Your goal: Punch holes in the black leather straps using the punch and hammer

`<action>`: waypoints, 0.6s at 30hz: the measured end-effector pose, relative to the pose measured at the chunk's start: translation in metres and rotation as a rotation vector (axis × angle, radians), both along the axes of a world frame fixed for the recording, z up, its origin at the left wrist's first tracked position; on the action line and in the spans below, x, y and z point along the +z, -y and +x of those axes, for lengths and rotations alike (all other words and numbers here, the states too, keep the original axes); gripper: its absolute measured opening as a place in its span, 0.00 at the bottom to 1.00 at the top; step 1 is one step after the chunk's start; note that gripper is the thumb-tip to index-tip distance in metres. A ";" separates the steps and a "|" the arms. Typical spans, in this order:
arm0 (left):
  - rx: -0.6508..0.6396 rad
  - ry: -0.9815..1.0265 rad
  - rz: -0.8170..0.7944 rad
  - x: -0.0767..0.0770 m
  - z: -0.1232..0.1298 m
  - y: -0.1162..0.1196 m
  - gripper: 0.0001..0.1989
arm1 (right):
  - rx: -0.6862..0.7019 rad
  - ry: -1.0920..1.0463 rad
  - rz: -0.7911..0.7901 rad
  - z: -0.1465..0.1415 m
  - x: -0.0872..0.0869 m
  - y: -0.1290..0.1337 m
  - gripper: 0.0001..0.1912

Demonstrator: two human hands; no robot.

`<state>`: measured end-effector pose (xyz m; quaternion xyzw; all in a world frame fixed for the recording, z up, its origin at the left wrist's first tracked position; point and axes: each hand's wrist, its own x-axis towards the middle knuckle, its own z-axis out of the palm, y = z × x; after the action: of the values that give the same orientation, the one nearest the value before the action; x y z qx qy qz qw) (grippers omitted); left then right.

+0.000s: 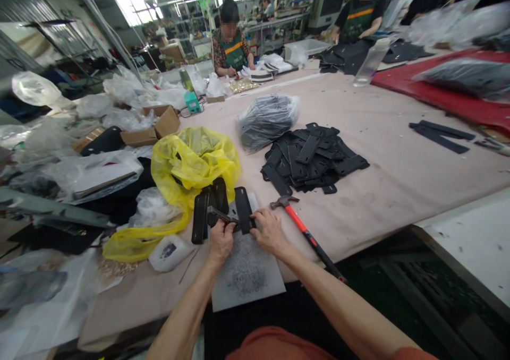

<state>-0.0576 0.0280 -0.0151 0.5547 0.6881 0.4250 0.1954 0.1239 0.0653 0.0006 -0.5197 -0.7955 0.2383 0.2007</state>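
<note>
My left hand [221,240] is closed around a slim dark metal tool [218,214], whose exact kind I cannot make out. It points up and left, over several black strips [199,219] lying side by side. My right hand [269,232] pinches the right edge of another black strip [243,207] with a rounded end. That strip lies on the upper part of a white board [245,275] with a worn, speckled middle. Just right of my right hand rests a claw hammer [299,223] with a red and black handle.
Beyond my hands lies a heap of black strips [313,158], with a clear bag [269,121] of strips behind it. A yellow plastic bag [195,155] spreads at the left. Two strips [440,134] and a bottle [370,62] lie farther right. A co-worker [231,46] sits across the table.
</note>
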 end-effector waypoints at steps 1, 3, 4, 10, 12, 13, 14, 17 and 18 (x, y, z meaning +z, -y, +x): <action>-0.040 0.000 0.008 -0.002 -0.002 0.003 0.09 | -0.001 -0.010 -0.005 0.000 0.000 0.000 0.17; -0.088 0.005 0.025 -0.005 -0.002 0.007 0.10 | -0.002 -0.019 -0.001 -0.001 0.000 -0.001 0.15; -0.091 0.005 0.029 -0.006 -0.002 0.007 0.10 | -0.009 -0.015 0.008 -0.002 0.000 -0.002 0.15; -0.066 -0.005 0.062 -0.012 -0.002 0.008 0.10 | -0.159 0.150 0.054 -0.028 0.008 -0.020 0.25; -0.053 -0.022 0.107 -0.015 -0.002 0.010 0.09 | -0.181 0.213 0.031 -0.041 0.011 -0.027 0.33; -0.040 -0.030 0.126 -0.017 -0.003 0.012 0.09 | -0.182 0.235 0.010 -0.047 0.013 -0.030 0.36; -0.026 -0.035 0.140 -0.019 -0.003 0.014 0.09 | -0.178 0.249 -0.013 -0.051 0.013 -0.033 0.38; 0.002 -0.022 0.146 -0.023 -0.003 0.017 0.09 | -0.173 0.253 -0.110 -0.051 0.009 -0.040 0.32; 0.008 -0.013 0.144 -0.023 -0.003 0.018 0.09 | -0.181 0.237 -0.159 -0.046 0.007 -0.043 0.29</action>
<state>-0.0602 0.0103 -0.0381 0.5674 0.6590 0.4707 0.1489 0.0778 0.1088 0.0073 -0.6280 -0.7421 0.2184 0.0842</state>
